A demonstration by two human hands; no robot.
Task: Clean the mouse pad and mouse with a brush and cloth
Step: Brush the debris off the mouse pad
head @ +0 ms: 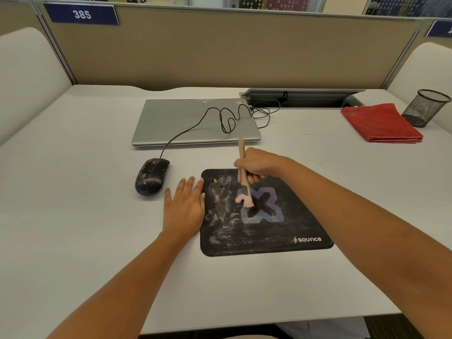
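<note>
right hand (pixel 255 165) clenched on wooden brush (pixel 243 172), bristles down on dusty black mouse pad (pixel 264 231) mid-tabletop; left hand (pixel 183 206) flat and released at pad's left edge, likely steadying it; smudged mouse (pixel 151 176) set aside left, red cloth (pixel 381 123) far right, unused.

closed silver laptop (pixel 195 122) at desk (pixel 73 216) rear, black mesh pen cup (pixel 426 107) far right, "385" sign (pixel 82 14) on partition (pixel 220 50).

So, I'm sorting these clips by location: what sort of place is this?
Probably an office cubicle: a desk walled by fabric partitions, a numbered sign reading 385, and a closed laptop.
</note>
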